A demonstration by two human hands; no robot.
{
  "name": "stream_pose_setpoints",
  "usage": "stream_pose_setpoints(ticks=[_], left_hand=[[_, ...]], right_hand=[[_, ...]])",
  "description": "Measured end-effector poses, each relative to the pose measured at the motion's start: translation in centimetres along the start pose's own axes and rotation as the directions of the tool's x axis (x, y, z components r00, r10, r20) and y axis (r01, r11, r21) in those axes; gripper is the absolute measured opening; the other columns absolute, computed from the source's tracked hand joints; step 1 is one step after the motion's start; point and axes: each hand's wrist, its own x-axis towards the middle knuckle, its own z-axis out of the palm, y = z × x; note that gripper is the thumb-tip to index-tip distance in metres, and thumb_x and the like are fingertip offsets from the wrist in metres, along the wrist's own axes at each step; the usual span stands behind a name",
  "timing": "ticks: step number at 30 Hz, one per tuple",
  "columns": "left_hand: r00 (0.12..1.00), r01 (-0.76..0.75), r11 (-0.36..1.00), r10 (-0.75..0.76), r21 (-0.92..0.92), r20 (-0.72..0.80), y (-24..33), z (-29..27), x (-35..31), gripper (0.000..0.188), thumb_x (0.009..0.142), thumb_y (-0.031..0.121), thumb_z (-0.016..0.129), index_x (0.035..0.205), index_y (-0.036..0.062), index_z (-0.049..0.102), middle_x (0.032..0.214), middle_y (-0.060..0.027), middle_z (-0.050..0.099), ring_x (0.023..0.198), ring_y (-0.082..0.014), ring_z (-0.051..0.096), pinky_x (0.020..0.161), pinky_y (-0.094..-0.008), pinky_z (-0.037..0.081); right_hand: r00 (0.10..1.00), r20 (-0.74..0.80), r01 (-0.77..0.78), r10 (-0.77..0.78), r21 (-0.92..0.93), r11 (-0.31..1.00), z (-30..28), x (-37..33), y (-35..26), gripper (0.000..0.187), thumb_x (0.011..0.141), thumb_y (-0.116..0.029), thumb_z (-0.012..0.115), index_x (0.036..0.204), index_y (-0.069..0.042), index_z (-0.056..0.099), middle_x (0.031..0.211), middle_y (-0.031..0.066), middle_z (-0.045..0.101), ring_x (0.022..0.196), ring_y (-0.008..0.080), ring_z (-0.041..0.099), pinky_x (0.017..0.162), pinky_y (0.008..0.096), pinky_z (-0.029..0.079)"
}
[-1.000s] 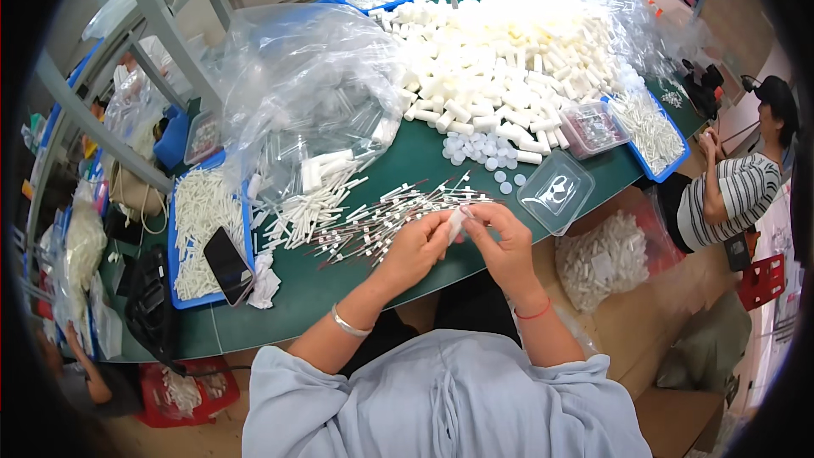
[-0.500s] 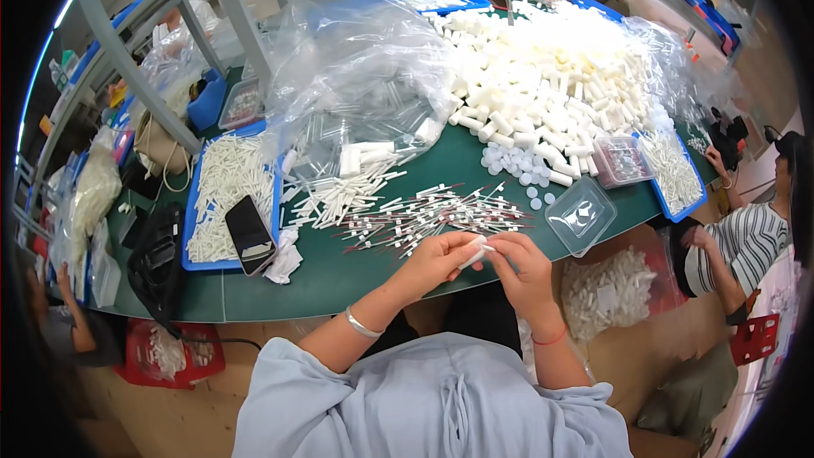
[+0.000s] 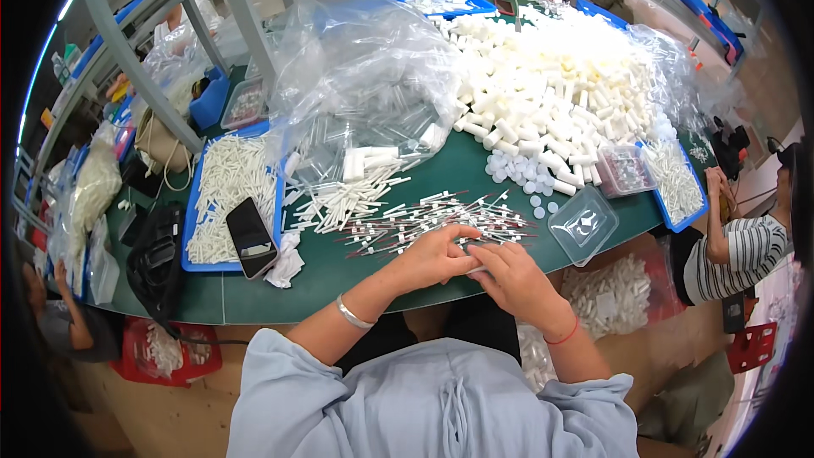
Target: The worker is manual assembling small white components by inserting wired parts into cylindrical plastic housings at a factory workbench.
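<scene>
Both hands meet above the front edge of the green table [image 3: 254, 297]. My left hand [image 3: 434, 256] is closed round a white cylinder [image 3: 478, 270], of which only a sliver shows between the palms. Bent fingers of my right hand [image 3: 512, 278] press onto the same piece from the right, hiding most of it. Just beyond them lies a spread of thin dark-red wires with white tips [image 3: 441, 219]. Slim white sticks [image 3: 352, 201] are heaped behind it to the left. Translucent round caps [image 3: 526, 174] lie farther back on the right, beside a large pile of white cylinders [image 3: 551, 93].
A phone [image 3: 252, 236] rests on a blue tray [image 3: 192, 203] of white sticks at left. A big clear bag [image 3: 356, 59] stands behind. To the right are a clear plastic lid [image 3: 583, 222] and another blue tray [image 3: 683, 222]. Other people sit at the far side and right.
My right hand has turned over and come in across the left, covering the white cylinder that showed before. Both hands are slightly lower. The person at right has shifted their arms.
</scene>
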Motion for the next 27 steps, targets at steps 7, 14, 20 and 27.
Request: stream_pose_setpoints(ticks=[7, 14, 20, 27], left_hand=[[0.585, -0.044, 0.492, 0.718, 0.869, -0.377, -2.8, -10.3, 7.9, 0.027, 0.083, 0.009, 0.064, 0.108, 0.0006, 0.065, 0.103, -0.0176, 0.065, 0.101, -0.0352, 0.058, 0.091, -0.0439, 0.047], [0.790, 0.095, 0.400, 0.527, 0.911, -0.313, -5.4, -17.7, 10.3, 0.035, 0.080, 0.014, 0.070, 0.114, 0.0081, 0.063, 0.104, -0.0133, 0.064, 0.105, -0.0336, 0.057, 0.092, -0.0426, 0.046], [0.821, -0.287, 0.701, 0.531, 0.653, -0.209, -0.7, -8.5, 6.4, 0.028, 0.095, 0.019, 0.058, 0.121, 0.0059, 0.059, 0.105, -0.0129, 0.061, 0.096, -0.0248, 0.060, 0.085, -0.0338, 0.048], [0.865, -0.485, 0.855, 0.500, 0.184, -0.048, 0.0, 1.4, 2.0, 0.030, 0.098, 0.016, 0.053, 0.125, 0.0027, 0.057, 0.110, -0.0145, 0.061, 0.094, -0.0261, 0.061, 0.086, -0.0328, 0.048]], right_hand=[[0.975, -0.126, -0.175, 0.186, 0.094, 0.980, 1.0, -0.5, 1.3, 0.025, 0.082, -0.009, 0.071, 0.105, -0.001, 0.063, 0.084, 0.0140, 0.064, 0.076, 0.0308, 0.062, 0.068, 0.0398, 0.050], [0.945, -0.188, -0.229, 0.267, 0.203, 0.952, 1.5, -1.0, 1.9, 0.026, 0.084, -0.009, 0.070, 0.108, 0.000, 0.065, 0.081, 0.0142, 0.065, 0.069, 0.0275, 0.061, 0.063, 0.0352, 0.049], [0.825, -0.266, -0.312, 0.498, 0.520, 0.795, 0.8, -1.5, 2.6, 0.029, 0.090, -0.009, 0.066, 0.117, 0.000, 0.065, 0.093, 0.0106, 0.069, 0.074, 0.0128, 0.061, 0.065, 0.0253, 0.048], [0.773, -0.395, -0.204, 0.496, 0.586, 0.784, 0.2, -1.0, 0.8, 0.026, 0.091, -0.007, 0.066, 0.116, -0.001, 0.068, 0.096, 0.0074, 0.069, 0.077, 0.0091, 0.059, 0.067, 0.0234, 0.048]])
